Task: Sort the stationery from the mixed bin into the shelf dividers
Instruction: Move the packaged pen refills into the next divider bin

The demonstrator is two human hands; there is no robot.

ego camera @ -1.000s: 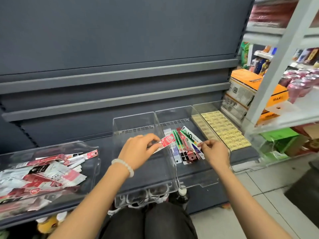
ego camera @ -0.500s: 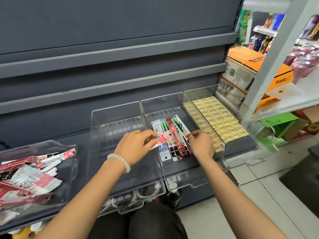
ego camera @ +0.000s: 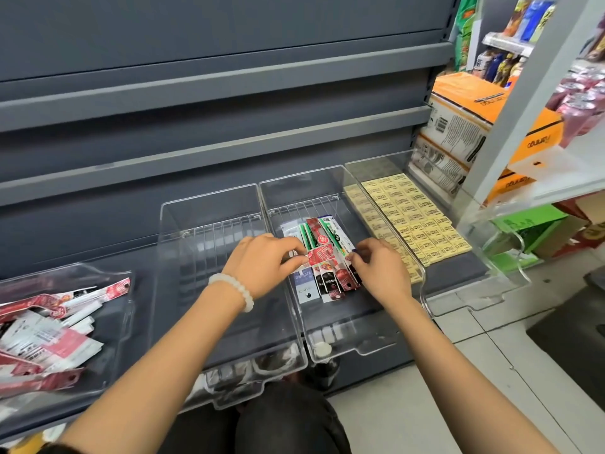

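A small red-and-white printed packet (ego camera: pixel 320 254), its writing too blurred to read, sits pinched in the left hand (ego camera: pixel 262 265) over the row of pen packs (ego camera: pixel 322 263) in the middle clear plastic divider tray (ego camera: pixel 370 326); the right hand (ego camera: pixel 381 268) curls on the packs' right edge; far-right orange cartons (ego camera: pixel 530 139) read "GOULIANG", roughly.

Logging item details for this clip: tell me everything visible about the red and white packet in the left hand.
The red and white packet is a small flat card-and-film pack, red with white print too blurred to read. The left hand pinches its left end; the right hand meets the row near its right end. It lies roughly level, crosswise over the upright packets in the middle clear bin.
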